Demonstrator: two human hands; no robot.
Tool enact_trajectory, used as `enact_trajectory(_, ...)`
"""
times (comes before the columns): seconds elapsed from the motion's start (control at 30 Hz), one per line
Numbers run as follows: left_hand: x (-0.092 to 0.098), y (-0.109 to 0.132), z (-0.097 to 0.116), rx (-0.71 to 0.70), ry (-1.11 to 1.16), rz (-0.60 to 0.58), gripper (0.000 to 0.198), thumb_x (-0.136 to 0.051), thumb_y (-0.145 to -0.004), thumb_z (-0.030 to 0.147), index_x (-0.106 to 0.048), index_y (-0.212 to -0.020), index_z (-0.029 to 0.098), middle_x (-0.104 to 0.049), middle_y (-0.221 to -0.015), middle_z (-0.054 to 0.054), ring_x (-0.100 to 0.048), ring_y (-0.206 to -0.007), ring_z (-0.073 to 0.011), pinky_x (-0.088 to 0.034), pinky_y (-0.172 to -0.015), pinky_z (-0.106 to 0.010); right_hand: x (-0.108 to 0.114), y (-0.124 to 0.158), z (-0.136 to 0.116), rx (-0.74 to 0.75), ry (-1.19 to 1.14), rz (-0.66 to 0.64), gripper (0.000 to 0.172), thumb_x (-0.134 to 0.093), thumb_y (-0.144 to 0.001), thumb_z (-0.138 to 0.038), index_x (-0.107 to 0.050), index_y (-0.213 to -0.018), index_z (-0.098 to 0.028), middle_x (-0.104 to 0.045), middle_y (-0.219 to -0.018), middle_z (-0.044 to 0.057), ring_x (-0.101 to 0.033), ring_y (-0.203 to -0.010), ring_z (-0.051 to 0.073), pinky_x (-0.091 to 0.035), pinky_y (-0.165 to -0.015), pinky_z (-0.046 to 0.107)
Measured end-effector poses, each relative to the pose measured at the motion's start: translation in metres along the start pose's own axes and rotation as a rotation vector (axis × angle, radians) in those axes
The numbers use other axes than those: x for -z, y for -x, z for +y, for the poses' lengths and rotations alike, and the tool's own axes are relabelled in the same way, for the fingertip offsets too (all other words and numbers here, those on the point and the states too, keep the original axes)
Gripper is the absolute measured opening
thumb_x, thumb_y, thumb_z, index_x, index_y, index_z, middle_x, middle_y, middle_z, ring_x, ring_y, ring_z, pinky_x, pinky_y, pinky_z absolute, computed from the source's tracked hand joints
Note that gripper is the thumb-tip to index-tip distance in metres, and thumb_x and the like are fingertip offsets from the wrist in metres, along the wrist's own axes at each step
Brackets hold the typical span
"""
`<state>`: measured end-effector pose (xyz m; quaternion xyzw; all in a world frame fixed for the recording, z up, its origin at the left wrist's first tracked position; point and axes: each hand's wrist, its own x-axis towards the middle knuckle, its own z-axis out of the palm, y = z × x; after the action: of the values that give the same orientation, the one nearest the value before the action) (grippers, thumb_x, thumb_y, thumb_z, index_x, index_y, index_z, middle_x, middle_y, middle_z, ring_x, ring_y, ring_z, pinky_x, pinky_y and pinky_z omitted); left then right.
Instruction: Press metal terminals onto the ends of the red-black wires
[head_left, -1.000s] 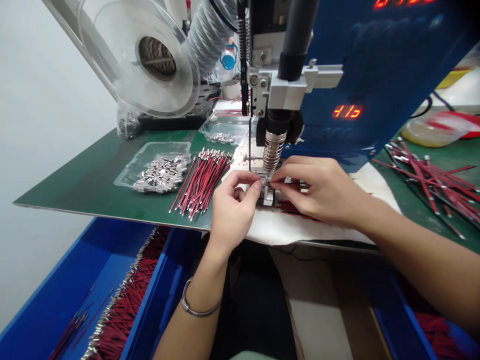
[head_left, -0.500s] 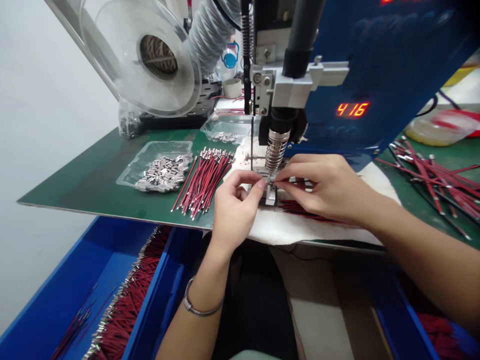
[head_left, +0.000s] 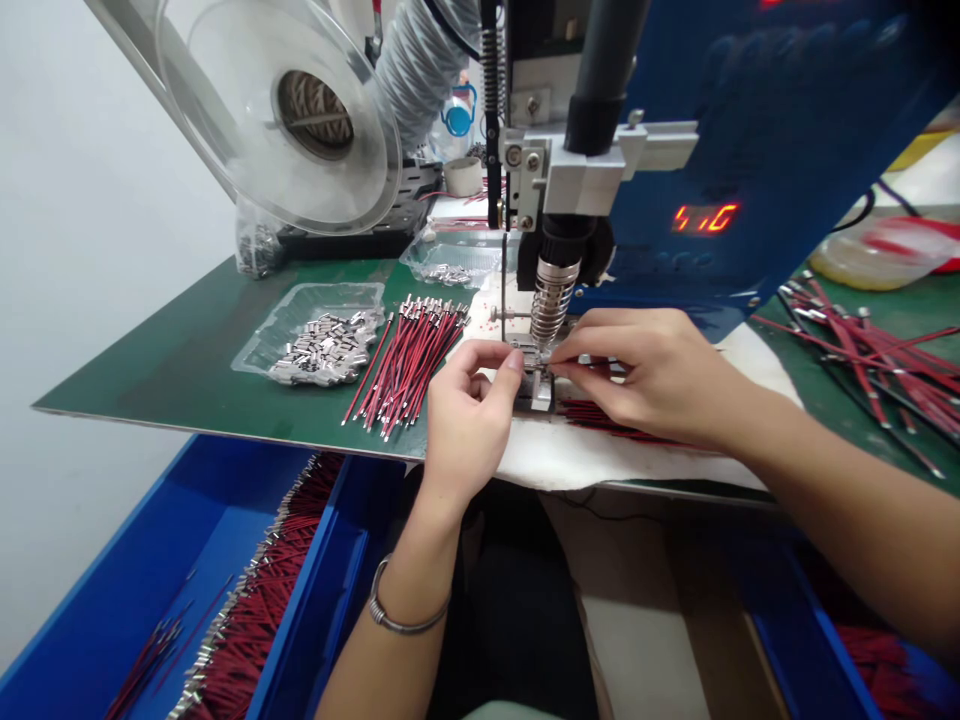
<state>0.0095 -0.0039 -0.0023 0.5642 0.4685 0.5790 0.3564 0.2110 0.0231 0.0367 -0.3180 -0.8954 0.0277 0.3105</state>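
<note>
My left hand [head_left: 472,410] is at the left side of a small metal fixture [head_left: 540,390], thumb and index finger pressed together. Whatever is between those fingertips is too small to name. From the right, my right hand [head_left: 637,365] pinches something tiny at the fixture, just under the spring-wrapped soldering head [head_left: 555,295]. Its fingers cover what they grip. Red and black wires [head_left: 611,420] lie on a white cloth [head_left: 570,462] below my right hand. A bundle of red-black wires with metal ends [head_left: 412,360] rests left of my left hand.
A clear tray [head_left: 251,350] of small metal parts stands on the green table [head_left: 150,385]. The blue machine [head_left: 750,150] with a red display rises behind my hands. More wires [head_left: 885,360] lie at right. A blue bin [head_left: 90,610] with wires sits below the table's left edge.
My left fingertips have drawn slightly left, away from the right fingertips. My right hand stays in place. The machine's red display digits look different.
</note>
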Motion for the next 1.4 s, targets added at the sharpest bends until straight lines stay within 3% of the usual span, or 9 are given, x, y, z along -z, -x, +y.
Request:
enact_trajectory(0.37,0.0001,0.0004,0.0007,0.011,0.019,-0.013,0.013,-0.071,-0.097,0.029,-0.070,-0.088,0.020,-0.070,-0.079,-0.001,-0.050,-0.058,-0.0108,-0.038,-0.053,-0.024,0.0011,0.0016,0.0014,0.012,0.000,-0.002,0.020,-0.061,-0.097,-0.014,-0.081,-0.098,-0.020,-0.080,-0.093,0.006,-0.073,-0.078,0.020,-0.053,-0.068,0.032)
enact_trajectory(0.57,0.0007,0.0006,0.0017,0.017,0.022,-0.018,0.013,-0.071,-0.097,0.027,-0.070,-0.087,0.020,-0.070,-0.079,-0.002,-0.055,-0.063,-0.0125,-0.039,-0.054,-0.025,0.0021,0.0010,0.0017,0.015,-0.006,-0.005,0.020,-0.061,-0.099,-0.016,-0.080,-0.099,-0.020,-0.079,-0.093,0.005,-0.073,-0.078,0.019,-0.052,-0.068,0.030)
enact_trajectory(1.4,-0.0005,0.0004,0.0063,0.025,0.021,-0.001,0.020,-0.074,-0.097,0.032,-0.067,-0.082,0.021,-0.063,-0.069,0.001,-0.052,-0.059,-0.0129,-0.042,-0.056,-0.026,0.0034,0.0011,0.0013,-0.009,-0.009,-0.029,0.022,-0.061,-0.096,-0.014,-0.080,-0.099,-0.023,-0.080,-0.095,0.006,-0.074,-0.080,0.021,-0.053,-0.069,0.033)
